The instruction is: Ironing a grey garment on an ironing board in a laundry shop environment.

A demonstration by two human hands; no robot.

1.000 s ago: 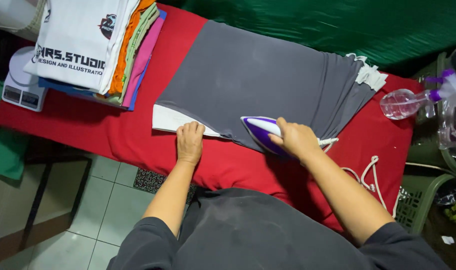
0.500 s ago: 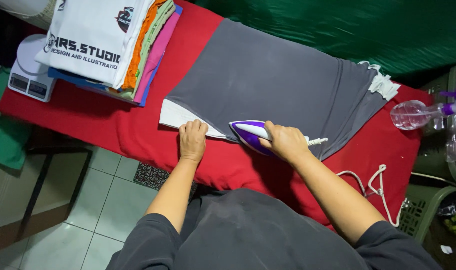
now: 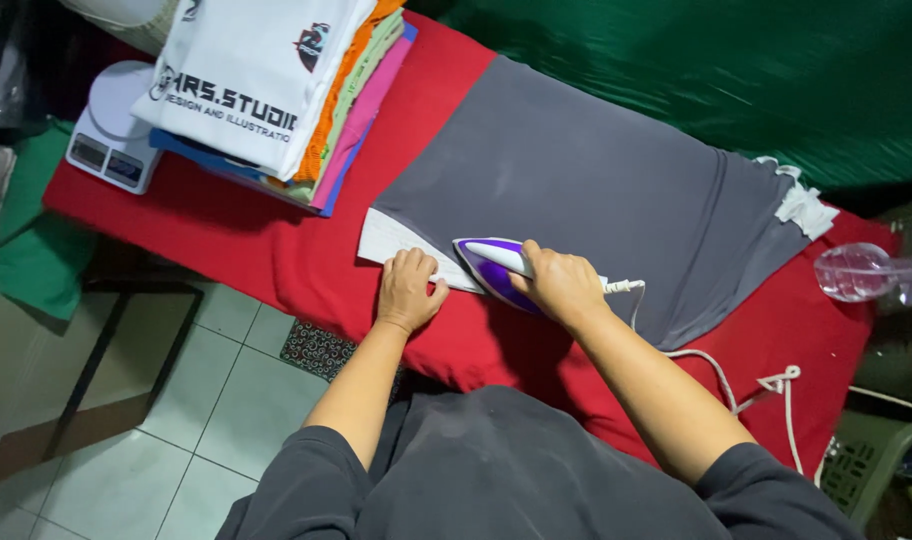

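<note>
On the red padded ironing surface (image 3: 276, 250): a flat grey fabric garment (image 3: 596, 190) lies spread out, its near-left edge meeting a white paper-like sheet (image 3: 396, 240).
Right hand (image 3: 564, 285): fingers curled fully around the handle of a purple and white electric iron (image 3: 491, 265), gripping it firmly.
Iron position: soleplate down on the near edge of the grey garment, its pointed nose aimed left toward the white sheet and close to the other hand.
Left hand (image 3: 408, 290): flat and mostly open, palm down, fingers slightly bent, pressing on the white sheet and the red surface just left of the iron's nose; it holds nothing.
Iron cord: a white cable (image 3: 746, 385) runs from the back of the iron across the red surface to the right, with a knot in it.
Far left: a stack of folded shirts (image 3: 276, 90), white on top with orange, green, pink and blue beneath, rests beside a small white digital scale (image 3: 111, 135).
Right edge: a clear plastic spray bottle (image 3: 861, 270) lies just off the red surface.
Garment's right end: a white tag or tie (image 3: 801, 205) sits at the grey fabric's edge.
Behind: a shiny green cloth (image 3: 736, 80) backs the surface.
</note>
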